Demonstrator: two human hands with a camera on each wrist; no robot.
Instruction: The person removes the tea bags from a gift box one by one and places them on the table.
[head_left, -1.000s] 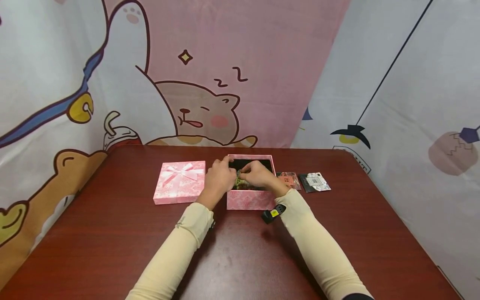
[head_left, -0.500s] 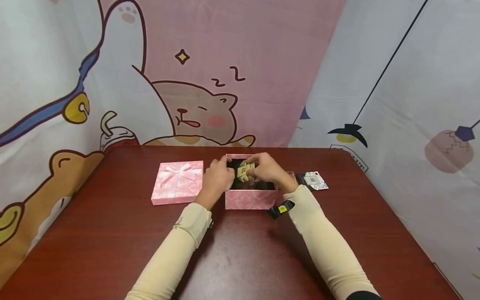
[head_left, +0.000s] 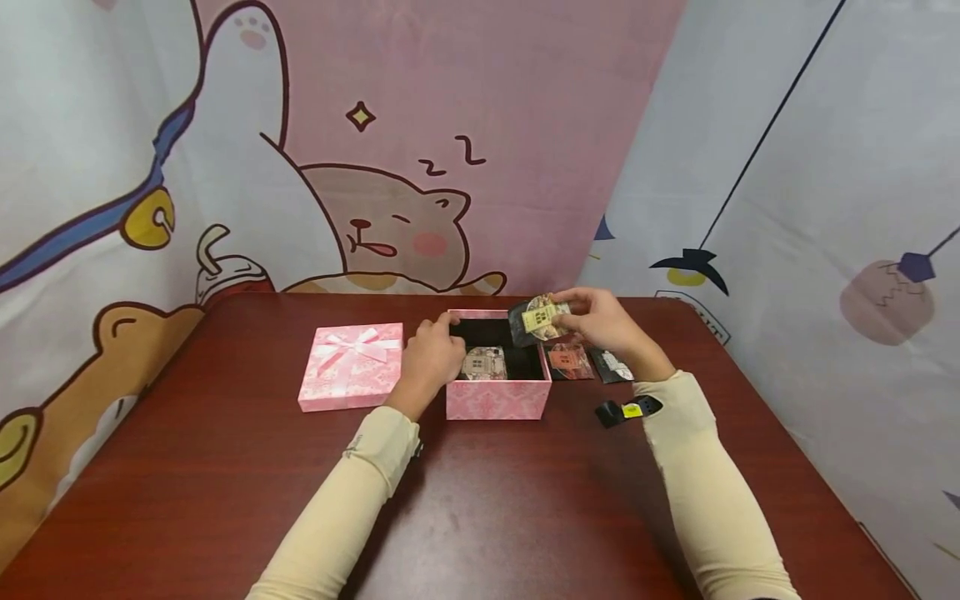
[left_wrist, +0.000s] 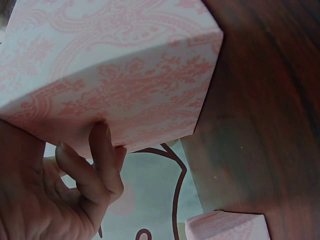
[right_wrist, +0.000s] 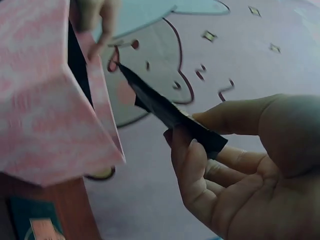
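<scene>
In the head view my right hand [head_left: 600, 319] pinches a small flat black packet [head_left: 538, 321] with a yellow label, held over the right rim of a pink patterned gift box [head_left: 498, 400]. The right wrist view shows that packet [right_wrist: 160, 107] edge-on between thumb and fingers. My left hand [head_left: 432, 358] grips the box's left side near the rim; in the left wrist view its curled fingers [left_wrist: 102, 155] touch the outer wall. Inside the dark box lies another packet [head_left: 483, 363] with a pale label.
To the left lies the pink lid [head_left: 352, 367] with a ribbon bow. Right of the box, a packet with an orange label [head_left: 568, 360] and one with a white label [head_left: 615, 367] lie on the brown table [head_left: 480, 500]. A printed cloth [head_left: 540, 167] hangs behind.
My right hand has lifted the yellow-labelled packet out of the box and moved it up and right. The pale-labelled packet inside has come into view. My left hand stays at the box's left side.
</scene>
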